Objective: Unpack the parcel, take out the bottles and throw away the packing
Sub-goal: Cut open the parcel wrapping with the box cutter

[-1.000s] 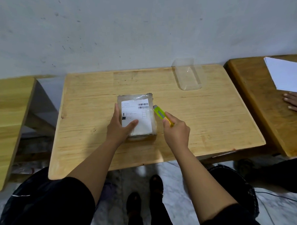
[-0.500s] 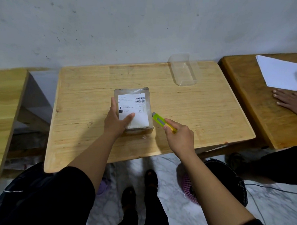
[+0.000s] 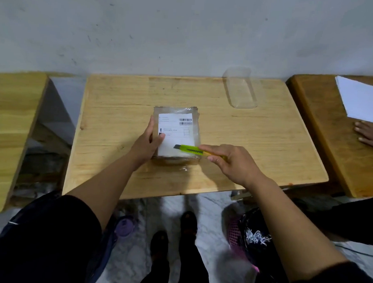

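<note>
In the middle of the frame the parcel (image 3: 175, 134) lies flat on the wooden table (image 3: 123, 101), label up and wrapped in clear tape. The left hand (image 3: 146, 145) is closed on its left edge, thumb on top of the label and fingers down the side, pinning it to the table. Just right of that, the right hand (image 3: 231, 162) grips the handle of a yellow-green box cutter (image 3: 190, 149), which lies across the lower part of the label with its dark tip pointing toward the left thumb. The parcel looks unopened, so the step in hand seems to be slitting the tape.

To do it well, the blade should probably follow a taped seam or edge rather than the label, kept shallow so it parts only tape and card and spares the bottles inside. The tip now points at the holding hand; cutting away from it, or shifting that thumb clear of the line, would be safer. Firm downward pressure from the left hand should stop the parcel sliding.

At upper right a clear plastic tray (image 3: 240, 90) stands on the table. In the lower right, under the table edge, a bin with a black liner (image 3: 254, 232) sits on the floor, a likely place for the packing.
</note>
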A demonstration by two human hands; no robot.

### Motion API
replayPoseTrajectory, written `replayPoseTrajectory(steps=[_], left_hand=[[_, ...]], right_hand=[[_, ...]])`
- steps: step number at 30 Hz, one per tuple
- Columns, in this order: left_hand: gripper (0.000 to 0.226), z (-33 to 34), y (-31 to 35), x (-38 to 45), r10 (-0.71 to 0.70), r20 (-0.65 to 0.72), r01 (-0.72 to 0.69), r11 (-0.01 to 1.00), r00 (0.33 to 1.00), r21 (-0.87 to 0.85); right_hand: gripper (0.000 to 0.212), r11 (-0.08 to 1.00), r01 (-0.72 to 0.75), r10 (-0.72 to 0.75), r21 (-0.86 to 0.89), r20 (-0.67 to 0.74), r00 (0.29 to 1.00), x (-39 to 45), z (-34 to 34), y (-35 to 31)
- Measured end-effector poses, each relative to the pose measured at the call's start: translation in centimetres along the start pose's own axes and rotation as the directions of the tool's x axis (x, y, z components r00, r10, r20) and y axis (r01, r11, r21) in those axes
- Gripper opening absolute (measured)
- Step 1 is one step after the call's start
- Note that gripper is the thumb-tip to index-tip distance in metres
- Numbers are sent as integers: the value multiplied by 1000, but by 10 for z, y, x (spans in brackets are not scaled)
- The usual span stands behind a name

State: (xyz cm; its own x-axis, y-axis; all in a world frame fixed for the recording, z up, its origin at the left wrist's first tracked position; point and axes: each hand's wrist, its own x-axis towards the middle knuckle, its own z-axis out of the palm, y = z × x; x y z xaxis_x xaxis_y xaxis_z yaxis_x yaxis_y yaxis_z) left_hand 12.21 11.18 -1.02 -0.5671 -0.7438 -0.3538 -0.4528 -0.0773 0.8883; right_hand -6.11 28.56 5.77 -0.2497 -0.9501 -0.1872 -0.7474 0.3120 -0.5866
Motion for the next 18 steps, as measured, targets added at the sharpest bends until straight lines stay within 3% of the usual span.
replayPoseTrajectory(steps=[7,18], left_hand=[[71,-1,-2,-1,27,27,-27,1000,999,6],[69,0,-2,-1,11,-1,-11,998,1000,-67]], right_hand=[[36,983,156,-138,-101,162,977,31,2,-8],[34,974,211,-176,-78,314,933,58,1,-9]])
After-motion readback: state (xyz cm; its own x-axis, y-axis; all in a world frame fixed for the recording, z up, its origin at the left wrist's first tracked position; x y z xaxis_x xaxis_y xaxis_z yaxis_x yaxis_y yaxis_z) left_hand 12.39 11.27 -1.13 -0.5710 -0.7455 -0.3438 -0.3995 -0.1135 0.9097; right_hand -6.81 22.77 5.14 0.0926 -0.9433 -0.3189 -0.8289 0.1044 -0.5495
